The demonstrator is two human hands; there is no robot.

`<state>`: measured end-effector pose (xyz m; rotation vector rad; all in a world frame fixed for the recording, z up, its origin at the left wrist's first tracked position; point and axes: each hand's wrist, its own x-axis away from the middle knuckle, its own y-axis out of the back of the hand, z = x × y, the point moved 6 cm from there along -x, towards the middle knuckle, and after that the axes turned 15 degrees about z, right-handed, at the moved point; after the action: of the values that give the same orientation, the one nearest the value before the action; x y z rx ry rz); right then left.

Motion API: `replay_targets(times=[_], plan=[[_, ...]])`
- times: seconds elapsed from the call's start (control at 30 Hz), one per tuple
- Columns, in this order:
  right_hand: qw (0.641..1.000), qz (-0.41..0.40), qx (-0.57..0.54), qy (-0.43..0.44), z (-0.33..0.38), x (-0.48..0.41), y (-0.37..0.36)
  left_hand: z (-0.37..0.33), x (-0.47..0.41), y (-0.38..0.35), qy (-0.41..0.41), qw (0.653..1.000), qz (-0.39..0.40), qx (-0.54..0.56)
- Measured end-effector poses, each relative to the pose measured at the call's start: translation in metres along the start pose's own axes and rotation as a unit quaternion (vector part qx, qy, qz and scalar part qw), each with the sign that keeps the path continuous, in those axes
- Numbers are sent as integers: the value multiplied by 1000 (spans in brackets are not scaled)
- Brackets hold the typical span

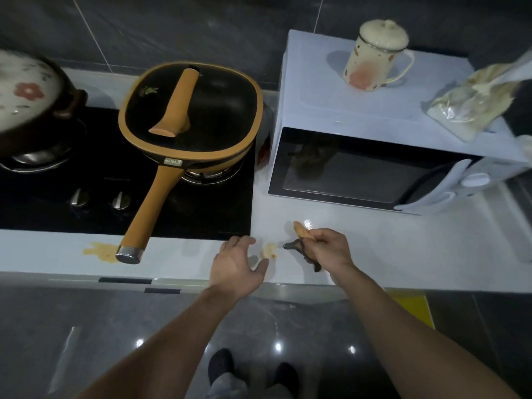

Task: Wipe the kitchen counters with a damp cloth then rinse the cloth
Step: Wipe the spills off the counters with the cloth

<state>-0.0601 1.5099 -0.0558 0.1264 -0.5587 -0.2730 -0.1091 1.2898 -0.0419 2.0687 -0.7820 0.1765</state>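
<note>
Orange sauce smear (269, 251) on the glossy white counter (403, 246), lower centre, sits just left of the right hand (331, 249) clutching a crumpled dark-and-tan cloth (296, 246); left hand (239, 264) is spread, empty.

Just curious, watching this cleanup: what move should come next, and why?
Probably lower the right hand, which grips what looks like a dark cloth, onto the small orange stain on the counter and wipe. The stain lies between the hands; the left hand is open.
</note>
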Motion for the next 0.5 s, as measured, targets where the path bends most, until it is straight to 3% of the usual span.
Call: replay_targets(times=[0.1, 0.27, 0.33, 0.4, 0.5], plan=[[999, -27, -41, -22, -7, 11, 11, -23, -1, -13, 31, 987, 39, 156], [974, -150, 162, -60, -24, 15, 48, -41, -2, -28, 34, 987, 74, 140], [967, -175, 176, -49, -27, 23, 56, -39, -4, -30, 37, 989, 75, 118], [971, -159, 177, -23, -22, 32, 53, -37, -7, -31, 40, 990, 82, 105], [977, -59, 205, -6, -22, 30, 44, -45, -13, -37, 37, 990, 95, 93]])
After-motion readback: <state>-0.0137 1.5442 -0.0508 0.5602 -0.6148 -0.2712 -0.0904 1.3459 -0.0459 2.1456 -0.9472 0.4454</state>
